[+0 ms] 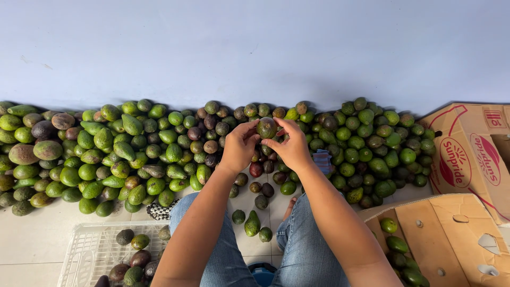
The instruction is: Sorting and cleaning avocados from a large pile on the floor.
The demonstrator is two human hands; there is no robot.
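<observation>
Right now one avocado [266, 127] sits between two hands, up at about 12 o'clock from the person's knees. It is round, dark green with brown spots. The left hand [240, 146] holds it from the 9 o'clock side, with its fingertips on the fruit. The right hand [291, 145] holds it from the 3 o'clock side, thumb and fingers touching it too. Both hands are curled close around this one fruit, so neither is spread wide.

Just behind the hands, at 12 o'clock, lies a big pile of avocados [122, 154]. It runs along the foot of a pale blue wall [255, 48] from 9 o'clock all the way to 3 o'clock. Most are bright green, and some are dark purple or brown.

A few loose avocados [252, 223] rest on the white tile floor [32, 239] between the person's legs, which are in blue jeans [308, 250].

At 7 o'clock is a white plastic crate [85, 255] with some dark and green fruit inside. At 4 o'clock is an open cardboard box [451, 234] with green avocados in it. A second box [473, 154] lies at 3 o'clock, near the end of the pile.
</observation>
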